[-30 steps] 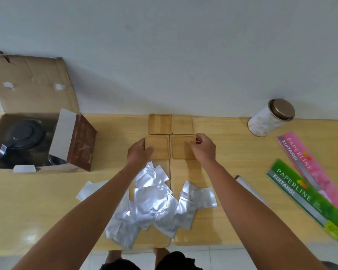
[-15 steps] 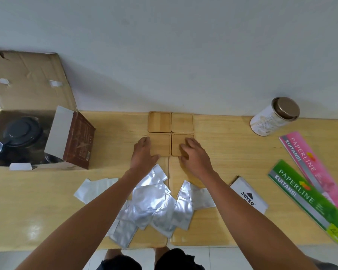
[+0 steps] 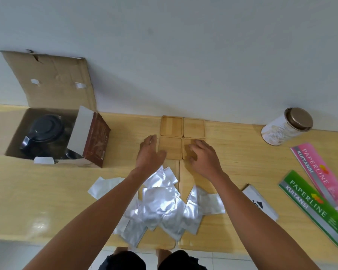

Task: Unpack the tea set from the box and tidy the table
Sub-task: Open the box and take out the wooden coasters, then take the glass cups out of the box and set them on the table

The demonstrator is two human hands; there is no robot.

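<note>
Coasters [image 3: 182, 137], four wooden squares, sit in a tight two-by-two block at the back of the bench [image 3: 242, 162]; the left hand [image 3: 149, 152] rests loosely open at the near-left one's edge, and the right hand [image 3: 201, 155], fingers relaxed, lies over the near-right one, gripping nothing. A careless nudge could skew the block, and both forearms hang over the foil sachets [image 3: 160, 203], which a sweep could scatter off the near edge. The kettle [image 3: 44, 131] is in the box [image 3: 47, 82].
</note>
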